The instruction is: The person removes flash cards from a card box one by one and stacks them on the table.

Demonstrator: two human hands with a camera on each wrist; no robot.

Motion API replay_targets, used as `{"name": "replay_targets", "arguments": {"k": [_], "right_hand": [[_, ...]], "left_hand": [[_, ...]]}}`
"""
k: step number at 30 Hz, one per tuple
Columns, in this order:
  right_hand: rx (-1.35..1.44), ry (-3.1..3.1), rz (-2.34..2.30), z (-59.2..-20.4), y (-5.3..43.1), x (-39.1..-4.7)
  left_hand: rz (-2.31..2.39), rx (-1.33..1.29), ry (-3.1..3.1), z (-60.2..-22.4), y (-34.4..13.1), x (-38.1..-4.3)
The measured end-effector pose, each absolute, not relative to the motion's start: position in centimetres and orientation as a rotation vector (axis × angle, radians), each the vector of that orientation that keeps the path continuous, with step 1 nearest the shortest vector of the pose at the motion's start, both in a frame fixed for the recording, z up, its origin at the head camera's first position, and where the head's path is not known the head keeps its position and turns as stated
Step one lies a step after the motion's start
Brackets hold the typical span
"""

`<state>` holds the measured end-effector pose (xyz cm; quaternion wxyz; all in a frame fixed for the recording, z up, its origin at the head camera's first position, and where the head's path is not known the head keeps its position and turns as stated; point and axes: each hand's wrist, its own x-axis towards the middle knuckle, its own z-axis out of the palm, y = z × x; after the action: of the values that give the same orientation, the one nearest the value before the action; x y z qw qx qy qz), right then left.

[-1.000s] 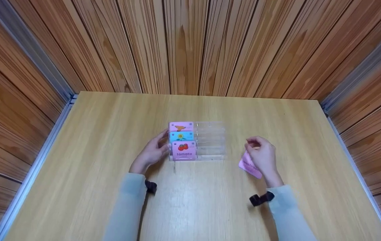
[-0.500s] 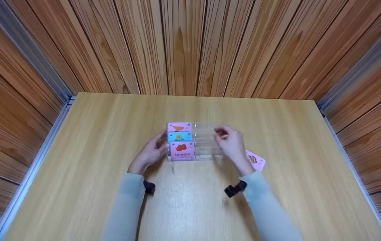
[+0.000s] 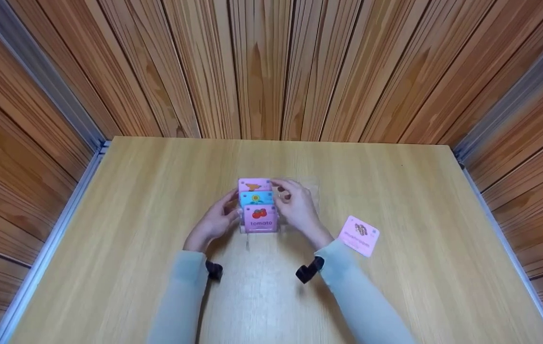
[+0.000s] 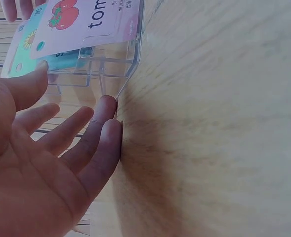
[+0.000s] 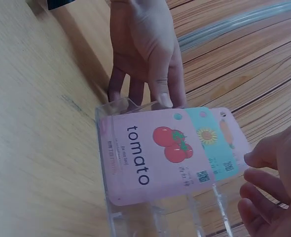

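Note:
A transparent card rack (image 5: 123, 106) stands mid-table with three cards in its left column. The front pink card (image 3: 260, 219) reads "tomato"; behind it come a blue sunflower card (image 3: 256, 197) and a pink card (image 3: 254, 184) with an orange picture. My left hand (image 3: 212, 220) rests on the rack's left side with extended fingers, fingertips low against the clear plastic in the left wrist view. At the right edge of the rear pink card is my right hand (image 3: 297, 205). Its thumb meets that edge in the right wrist view; whether the card is pinched is unclear.
A pink mushroom card (image 3: 358, 236) lies flat on the wooden table (image 3: 156, 191), right of my right forearm. The rack's right column (image 5: 185, 217) extends beneath my right hand. Wood-panelled walls (image 3: 261, 71) enclose the table at the back and sides.
My right hand has moved left, from over the mushroom card to the rear pink card, uncovering the mushroom card. My left hand has stayed at the rack.

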<state>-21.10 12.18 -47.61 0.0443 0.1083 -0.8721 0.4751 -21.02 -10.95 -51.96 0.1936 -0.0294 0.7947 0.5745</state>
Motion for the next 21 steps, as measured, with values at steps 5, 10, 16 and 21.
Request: {"name": "replay_targets", "arguments": {"k": [5,10,16,21], "right_hand": [[0.336,-2.611,1.523,-47.72,12.11,-21.35],[0.321,-2.580,1.564,-47.57,11.67,-21.57],[0.272,-2.580,1.615,-47.60,11.45,-21.60],[0.291,-2.520,1.619,-47.58,11.80,-21.59]], "left_hand": [[1.601,-0.098,2.231,-51.92,-10.89,-20.92],[1.596,-0.081,2.238,-52.01,-10.94,-20.97],[1.587,-0.050,2.248,-52.07,-10.95,-20.99],[1.595,-0.045,2.241,-52.02,-11.03,-21.13]]}}
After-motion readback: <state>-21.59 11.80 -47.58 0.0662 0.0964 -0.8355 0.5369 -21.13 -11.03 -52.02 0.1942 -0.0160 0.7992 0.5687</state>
